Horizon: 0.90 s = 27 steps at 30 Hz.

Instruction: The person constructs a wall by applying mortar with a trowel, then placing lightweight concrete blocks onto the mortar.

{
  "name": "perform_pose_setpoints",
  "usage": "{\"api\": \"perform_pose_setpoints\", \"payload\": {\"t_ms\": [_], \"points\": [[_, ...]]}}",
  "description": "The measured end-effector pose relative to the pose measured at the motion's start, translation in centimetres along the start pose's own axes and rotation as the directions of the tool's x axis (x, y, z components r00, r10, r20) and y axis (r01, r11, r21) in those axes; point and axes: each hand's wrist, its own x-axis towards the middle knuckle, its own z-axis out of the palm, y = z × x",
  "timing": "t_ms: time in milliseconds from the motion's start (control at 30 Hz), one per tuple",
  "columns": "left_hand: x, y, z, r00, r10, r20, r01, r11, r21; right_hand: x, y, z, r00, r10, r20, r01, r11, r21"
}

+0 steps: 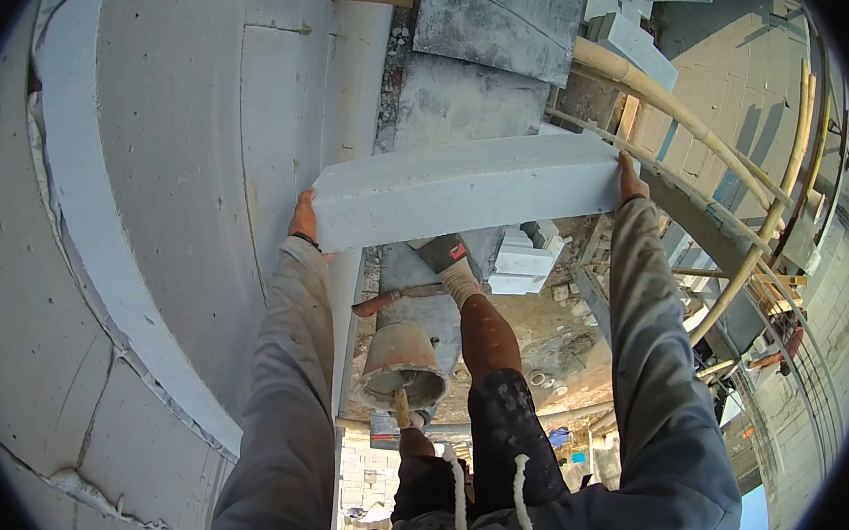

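Observation:
A long white aerated concrete block (468,188) is held level in front of me by its two ends. My left hand (304,217) is closed around the left end, close to the block wall (171,164). At the right end, my right hand (630,180) presses its fingers against the face of the block. Below the block, a mortar-stained bucket (403,355) stands on the platform with a wooden handle (402,404) showing at its mouth. A tool with a reddish-brown handle (380,303) lies just beyond the bucket, partly hidden by my shoe (440,253).
Grey boards (496,24) form a narrow walkway along the wall. More white blocks (524,258) are stacked ahead and below. Bamboo poles (669,105) run along the right side, above a drop to the ground. Farther right, a person (783,346) is partly visible.

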Motion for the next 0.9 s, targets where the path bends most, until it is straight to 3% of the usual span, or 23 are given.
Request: {"api": "perform_pose_setpoints", "payload": {"t_ms": [33, 67, 100, 133, 167, 200, 233, 267, 300, 367, 433, 500, 533, 567, 600, 667, 733, 833, 900], "points": [[-0.1, -1.0, -0.4, 1.0, -0.013, -0.003, 0.013, 1.0, -0.005, -0.1, -0.4, -0.1, 0.998, 0.046, 0.053, -0.044, 0.998, -0.038], [0.1, -1.0, -0.5, 0.998, -0.004, -0.055, 0.004, 1.0, -0.005, 3.1, 0.8, 0.4, 0.981, -0.192, 0.027, 0.176, 0.824, -0.539], [-0.1, -0.8, -0.4, 0.994, 0.006, -0.106, -0.006, 1.0, -0.005, -3.7, -0.7, 0.8, 0.92, -0.391, -0.013, 0.285, 0.694, -0.661], [-1.1, -0.6, 0.6, 0.995, 0.014, -0.101, -0.015, 1.0, -0.008, -12.3, -1.6, 1.4, 0.818, -0.575, -0.023, 0.353, 0.532, -0.77], [-3.1, -1.1, 2.0, 0.975, 0.115, -0.191, -0.126, 0.991, -0.049, -13.3, 0.9, 2.5, 0.535, -0.816, 0.22, 0.717, 0.301, -0.629], [-4.8, -2.2, 2.2, 0.936, 0.198, -0.29, -0.231, 0.969, -0.084, -17.3, 1.3, 3.4, 0.337, -0.825, 0.453, 0.849, 0.058, -0.525], [-3.9, -4.6, 0.6, 0.934, 0.19, -0.302, -0.229, 0.968, -0.098, -19.6, 2.3, 4.8, 0.234, -0.734, 0.637, 0.882, -0.115, -0.456], [-1.2, -7.6, -1.4, 0.873, 0.301, -0.383, -0.289, 0.953, 0.089, -20.9, 3.1, 6.4, 0.123, -0.609, 0.784, 0.896, -0.273, -0.352], [-0.2, -9.5, -3.0, 0.796, 0.418, -0.439, -0.32, 0.905, 0.282, -21.4, 3.5, 8.1, 0.051, -0.505, 0.862, 0.899, -0.353, -0.26], [-4.9, -11.8, -3.0, 0.802, 0.48, -0.356, -0.269, 0.822, 0.502, -19.8, 4.4, 11.3, -0.023, -0.538, 0.843, 0.75, -0.567, -0.341], [-9.5, -14.3, -2.5, 0.849, 0.456, -0.267, -0.275, 0.813, 0.512, -19.1, 4.1, 11.4, -0.056, -0.539, 0.841, 0.737, -0.59, -0.329], [-13.8, -16.2, -2.4, 0.881, 0.469, -0.065, -0.388, 0.793, 0.47, -20.0, 3.8, 11.5, -0.093, -0.524, 0.847, 0.73, -0.614, -0.299], [-14.5, -17.3, -3.3, 0.875, 0.478, -0.084, -0.389, 0.795, 0.465, -21.5, 2.2, 10.9, 0.003, -0.444, 0.896, 0.764, -0.577, -0.288], [-15.1, -18.7, -4.2, 0.908, 0.413, -0.073, -0.322, 0.798, 0.51, -22.4, 1.3, 10.5, 0.099, -0.35, 0.932, 0.791, -0.54, -0.287], [-15.7, -20.2, -4.7, 0.937, 0.344, -0.059, -0.257, 0.795, 0.549, -22.0, 1.6, 10.7, 0.003, -0.438, 0.899, 0.756, -0.587, -0.289], [-16.7, -22.5, -6.1, 0.945, 0.276, -0.177, -0.107, 0.77, 0.629, -22.2, 1.7, 11.9, -0.019, -0.445, 0.895, 0.727, -0.621, -0.293], [-16.0, -25.9, -8.4, 0.913, 0.366, -0.178, -0.231, 0.827, 0.512, -22.4, 0.7, 11.3, 0.033, -0.42, 0.907, 0.707, -0.631, -0.318], [-15.3, -29.8, -11.5, 0.904, 0.409, -0.125, -0.316, 0.835, 0.45, -22.9, 1.6, 10.5, -0.042, -0.474, 0.88, 0.643, -0.686, -0.339], [-17.4, -30.4, -11.8, 0.923, 0.342, -0.179, -0.306, 0.93, 0.202, -25.0, 1.7, 8.8, -0.001, -0.469, 0.883, 0.612, -0.699, -0.37]]}}
